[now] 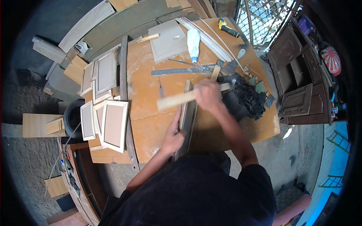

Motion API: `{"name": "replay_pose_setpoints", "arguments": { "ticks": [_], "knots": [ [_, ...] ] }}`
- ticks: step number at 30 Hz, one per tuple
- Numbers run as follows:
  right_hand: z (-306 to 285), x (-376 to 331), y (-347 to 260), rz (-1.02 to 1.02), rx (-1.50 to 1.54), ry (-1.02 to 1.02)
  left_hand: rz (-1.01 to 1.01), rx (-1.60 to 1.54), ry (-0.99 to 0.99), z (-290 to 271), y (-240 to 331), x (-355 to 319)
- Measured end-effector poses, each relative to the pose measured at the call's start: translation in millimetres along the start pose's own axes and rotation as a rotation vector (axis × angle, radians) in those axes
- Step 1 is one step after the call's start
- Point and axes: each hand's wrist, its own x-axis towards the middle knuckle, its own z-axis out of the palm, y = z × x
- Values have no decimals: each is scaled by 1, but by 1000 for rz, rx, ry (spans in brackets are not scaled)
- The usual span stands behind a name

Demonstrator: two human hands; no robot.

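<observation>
On the wooden worktable [147, 132] a wooden frame [190, 122] stands on its narrow edge, close to my body. My left hand [174, 137] grips its near left side, the fingers stretched along the frame. My right hand [208, 95] is closed around a pale wooden strip [174, 101], which lies crosswise over the frame's upper edge. Slight motion blur softens the strip and the right hand, and I cannot tell whether strip and frame touch. A thin-shafted tool [161, 90] lies left of the strip.
Small framed panels [115, 126] are stacked at the table's left, beside a long dark batten [124, 75]. Black crumpled cloth [250, 98] lies right of my hand. Farther back are a glue bottle [194, 43], white strips [211, 43] and a yellow-black power tool [228, 28].
</observation>
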Motion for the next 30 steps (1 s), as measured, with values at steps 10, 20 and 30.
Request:
{"name": "replay_pose_setpoints", "arguments": {
  "ticks": [10, 20, 30],
  "knots": [
    [-46, -15, 25, 545, -128, 77, -109, 6, 91, -48, -33, -41],
    [-50, -154, -2, 1207, 299, 197, -340, 435, 368, -126, -114, -53],
    [-83, -199, -81, 1236, 141, 200, -236, 634, 335, -140, -125, -32]
  ]
}}
